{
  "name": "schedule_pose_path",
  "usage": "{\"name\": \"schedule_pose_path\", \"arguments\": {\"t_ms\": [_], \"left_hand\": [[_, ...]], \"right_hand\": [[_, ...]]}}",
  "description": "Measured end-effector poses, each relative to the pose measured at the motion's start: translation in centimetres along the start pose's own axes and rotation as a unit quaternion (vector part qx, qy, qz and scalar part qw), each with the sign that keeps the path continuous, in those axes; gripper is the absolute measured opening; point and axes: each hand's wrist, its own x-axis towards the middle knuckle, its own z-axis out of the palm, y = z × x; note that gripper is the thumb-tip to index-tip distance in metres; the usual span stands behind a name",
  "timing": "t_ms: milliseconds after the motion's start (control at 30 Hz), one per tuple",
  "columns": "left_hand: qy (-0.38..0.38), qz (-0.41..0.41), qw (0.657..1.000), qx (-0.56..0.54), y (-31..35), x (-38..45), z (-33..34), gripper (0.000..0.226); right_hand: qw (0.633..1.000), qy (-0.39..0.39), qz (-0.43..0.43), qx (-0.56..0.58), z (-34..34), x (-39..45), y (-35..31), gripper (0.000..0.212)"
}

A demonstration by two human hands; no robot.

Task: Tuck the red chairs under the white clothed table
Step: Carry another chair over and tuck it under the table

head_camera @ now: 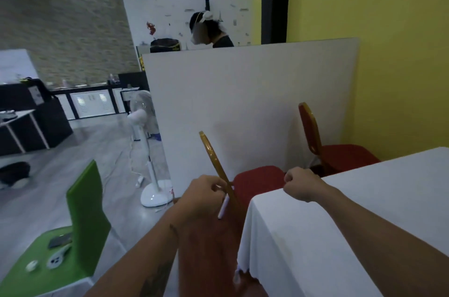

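Observation:
The white clothed table [364, 223] fills the lower right. A red chair [257, 182] with a gold frame stands at its left side, its seat partly under the cloth. My left hand [204, 195] grips the gold backrest frame of this chair and also holds a white pen. My right hand [302, 184] is a closed fist at the table's near corner, beside the red seat; whether it grips anything I cannot tell. A second red chair [340, 153] stands farther back against the table's far edge, seat partly under the cloth.
A white partition board [243, 102] stands right behind both chairs. A green chair [82, 219] with small items on its seat is at the lower left. A white standing fan [148, 150] stands on the grey floor. A person is behind the partition.

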Motion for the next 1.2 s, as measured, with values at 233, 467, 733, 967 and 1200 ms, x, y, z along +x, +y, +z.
{"name": "schedule_pose_path", "arguments": {"t_ms": [233,467,733,967,1200], "left_hand": [[0.051,-0.053,0.996,-0.057,-4.0,14.5,-2.5,0.030],[0.090,-0.075,0.986,-0.121,-8.4,27.0,-5.0,0.020],[0.069,-0.106,0.973,-0.191,-15.9,43.2,-4.3,0.010],[-0.026,-0.223,0.938,-0.266,-20.1,54.9,-3.5,0.052],[-0.053,-0.242,0.904,-0.349,-20.4,59.2,-0.2,0.053]], "right_hand": [[0.998,-0.059,-0.025,-0.003,2.8,16.0,-5.5,0.026],[0.993,-0.117,-0.033,0.006,7.7,26.1,-12.3,0.056],[0.985,-0.169,0.001,-0.027,13.9,38.1,-20.0,0.054],[0.973,-0.206,0.091,-0.049,18.3,44.3,-22.8,0.077],[0.977,-0.178,0.119,-0.013,20.0,45.1,-21.9,0.042]]}}
